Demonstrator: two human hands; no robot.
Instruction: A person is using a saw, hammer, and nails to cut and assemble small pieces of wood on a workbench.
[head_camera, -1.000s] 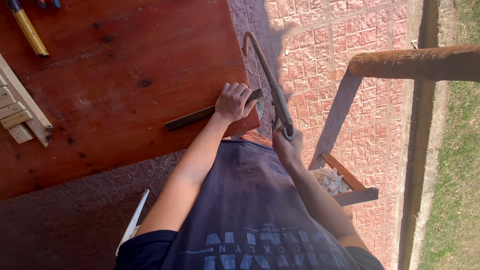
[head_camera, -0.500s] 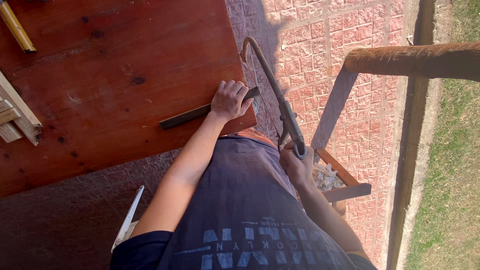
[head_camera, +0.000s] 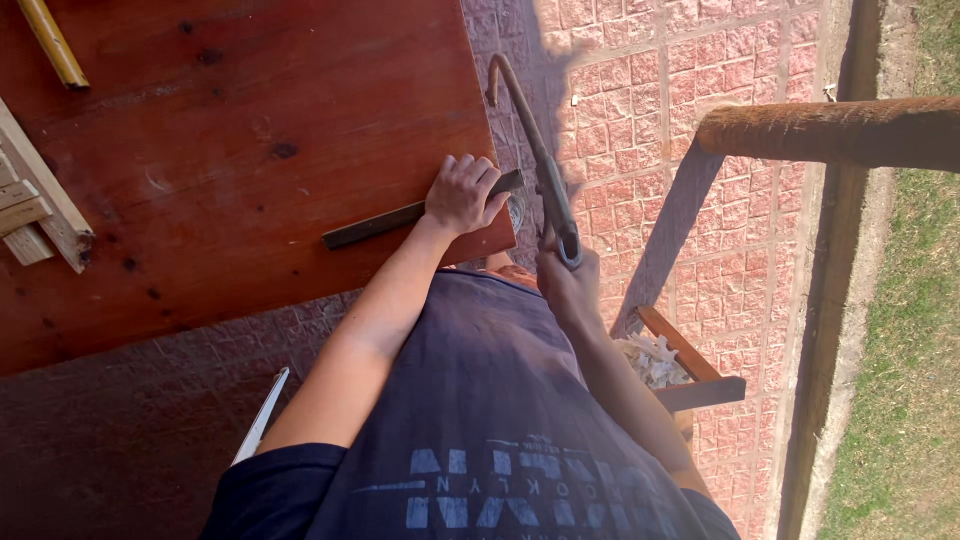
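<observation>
My left hand (head_camera: 460, 193) presses a dark, narrow flat strip (head_camera: 372, 225) down on the red-brown wooden table (head_camera: 230, 130), close to the table's right edge. The strip's end sticks out past that edge. My right hand (head_camera: 568, 288) grips the handle of a hacksaw (head_camera: 545, 170). Its curved metal frame runs away from me just beside the table edge, across the strip's overhanging end. My dark blue shirt fills the lower middle of the view.
A yellow bamboo stick (head_camera: 52, 42) lies at the table's far left, with pale wooden slats (head_camera: 35, 205) below it. A low wooden frame with white shavings (head_camera: 672, 362) stands on the pink brick paving (head_camera: 700, 70). A rusty brown pole (head_camera: 830, 130) crosses above grass (head_camera: 910, 350).
My right hand drew the hacksaw back toward my body, then pushed it forward again to about where it was. My left hand stayed on the strip.
</observation>
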